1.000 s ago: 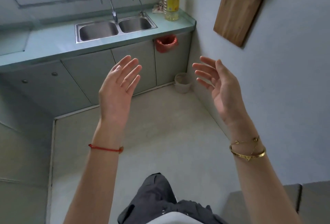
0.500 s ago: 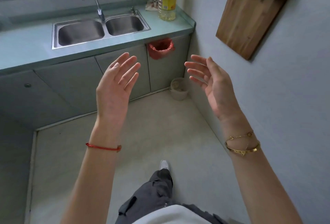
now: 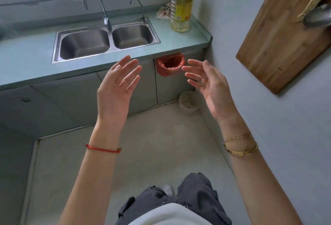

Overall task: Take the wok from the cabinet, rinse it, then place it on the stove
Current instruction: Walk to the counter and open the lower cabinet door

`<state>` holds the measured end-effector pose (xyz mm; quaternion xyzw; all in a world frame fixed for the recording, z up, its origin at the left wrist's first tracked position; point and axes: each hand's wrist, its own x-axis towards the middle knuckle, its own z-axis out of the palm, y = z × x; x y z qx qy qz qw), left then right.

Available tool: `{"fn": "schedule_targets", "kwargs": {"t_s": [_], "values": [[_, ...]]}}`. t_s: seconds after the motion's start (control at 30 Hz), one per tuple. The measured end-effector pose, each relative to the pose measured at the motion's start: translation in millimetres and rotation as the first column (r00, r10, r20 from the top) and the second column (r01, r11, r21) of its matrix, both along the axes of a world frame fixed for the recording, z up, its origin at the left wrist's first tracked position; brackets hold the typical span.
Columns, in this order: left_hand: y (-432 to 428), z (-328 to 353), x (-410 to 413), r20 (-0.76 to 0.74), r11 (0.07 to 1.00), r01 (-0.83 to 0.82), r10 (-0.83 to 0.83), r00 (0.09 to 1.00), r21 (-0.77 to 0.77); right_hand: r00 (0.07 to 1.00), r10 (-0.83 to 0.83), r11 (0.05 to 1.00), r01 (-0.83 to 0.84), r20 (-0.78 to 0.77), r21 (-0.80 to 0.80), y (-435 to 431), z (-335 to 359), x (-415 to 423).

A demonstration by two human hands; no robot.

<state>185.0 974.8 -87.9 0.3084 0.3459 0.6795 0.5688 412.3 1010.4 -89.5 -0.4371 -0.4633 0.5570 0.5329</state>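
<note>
Left grip (image 3: 114, 92), right grip (image 3: 213, 90) splayed, in air before cabinet (image 3: 68, 104).

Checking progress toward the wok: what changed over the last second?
The person stepped closer to the sink; it looms larger. Nothing was grasped or released. The left hand and right hand stay raised, open and empty; cabinet doors stay closed.

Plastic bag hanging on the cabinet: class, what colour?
The thin plastic bag is orange-red; head view.
</note>
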Motion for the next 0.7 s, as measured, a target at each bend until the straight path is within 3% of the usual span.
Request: {"fn": "schedule_targets", "kwargs": {"t_s": [0.4, 0.7], "values": [[103.9, -4.9, 9.6, 0.000, 0.956, -0.294, 0.294, 0.956, -0.011, 0.965, 0.263, 0.965, -0.263, -0.001, -0.003, 168.6, -5.6, -3.1], [149.7, 1.5, 43.9, 0.054, 0.776, -0.630, 0.630, 0.775, -0.026, 0.805, 0.590, 0.807, -0.590, 0.064, -0.012, 281.3, -2.1, -19.5]]}}
